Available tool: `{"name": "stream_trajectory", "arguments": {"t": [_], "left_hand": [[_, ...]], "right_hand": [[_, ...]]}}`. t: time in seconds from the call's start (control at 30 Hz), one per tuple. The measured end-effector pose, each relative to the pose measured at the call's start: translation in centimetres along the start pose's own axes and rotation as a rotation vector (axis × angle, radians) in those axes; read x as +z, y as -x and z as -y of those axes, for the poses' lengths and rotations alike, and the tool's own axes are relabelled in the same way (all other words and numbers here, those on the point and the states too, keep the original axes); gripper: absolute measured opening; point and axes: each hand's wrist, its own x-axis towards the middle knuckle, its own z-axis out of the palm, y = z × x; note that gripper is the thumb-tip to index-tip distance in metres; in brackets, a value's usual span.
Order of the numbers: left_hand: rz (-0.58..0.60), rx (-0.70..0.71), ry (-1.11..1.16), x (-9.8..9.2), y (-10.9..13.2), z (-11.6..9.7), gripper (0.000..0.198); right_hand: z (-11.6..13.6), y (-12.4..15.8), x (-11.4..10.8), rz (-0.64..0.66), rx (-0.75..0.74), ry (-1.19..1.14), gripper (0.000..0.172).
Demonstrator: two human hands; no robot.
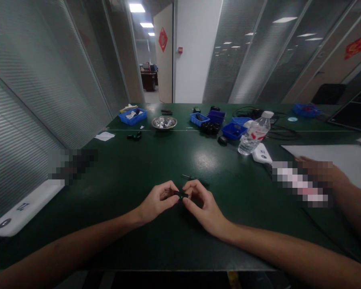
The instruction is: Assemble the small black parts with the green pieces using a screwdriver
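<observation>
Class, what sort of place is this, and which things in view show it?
Probably an office or meeting room used as a workspace: grey slatted partition walls stand beside a long, dark green table, and beyond the open beige door a dark brown desk shows under ceiling lights.

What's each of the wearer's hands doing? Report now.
Left hand: closed, holding a small dark part by its left end.
Right hand: closed, holding the same part's right end.
</observation>
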Motion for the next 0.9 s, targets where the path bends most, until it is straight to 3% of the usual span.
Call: {"name": "stream_trajectory", "arguments": {"t": [0.13,0.3,0.9], "left_hand": [[-0.046,0.023,-0.045,0.0,0.1,-0.4,0.024],[-0.12,0.084,-0.071,-0.2,0.3,-0.3,0.023],[-0.053,0.199,-0.217,0.4,1.0,-0.4,0.016]], "right_hand": [[-0.2,-0.2,-0.1,-0.021,0.005,0.004,0.022],[0.0,-0.3,0.0,0.051,0.012,-0.06,0.024],[-0.1,0.8,0.0,0.092,-0.024,-0.17,0.023]]}}
